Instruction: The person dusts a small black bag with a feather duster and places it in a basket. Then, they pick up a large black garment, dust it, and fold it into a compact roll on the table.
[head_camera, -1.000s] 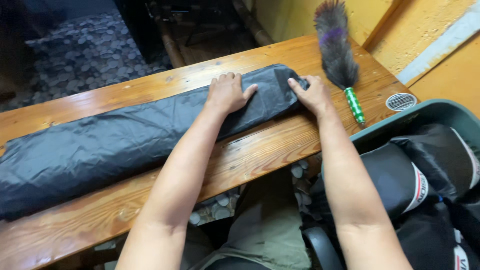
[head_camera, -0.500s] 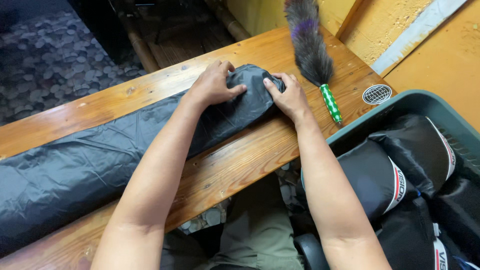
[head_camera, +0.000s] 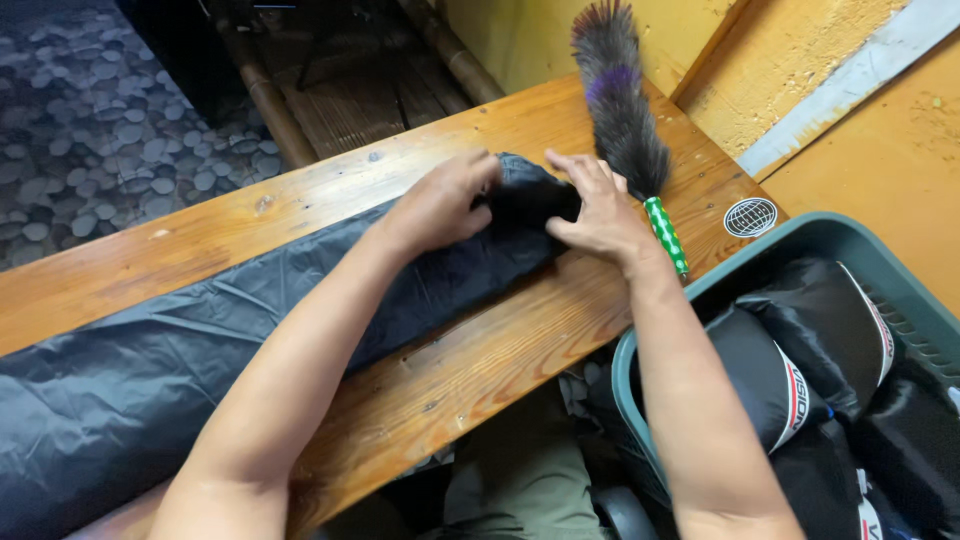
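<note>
The long dark sheet (head_camera: 200, 350) is lying along the wooden bench (head_camera: 500, 360), stretching from the lower left of the frame up to centre, where its end is bunching into a fold. Your left hand (head_camera: 440, 205) is pressing on that fold, fingers curled together over the fabric. Your right hand (head_camera: 595, 210) is gripping the same end from the right, fingers slightly spread. Just right of it, a feather duster (head_camera: 622, 120) is lying on the bench. At lower right, a teal crate (head_camera: 800, 245) is holding dark rolled bundles.
</note>
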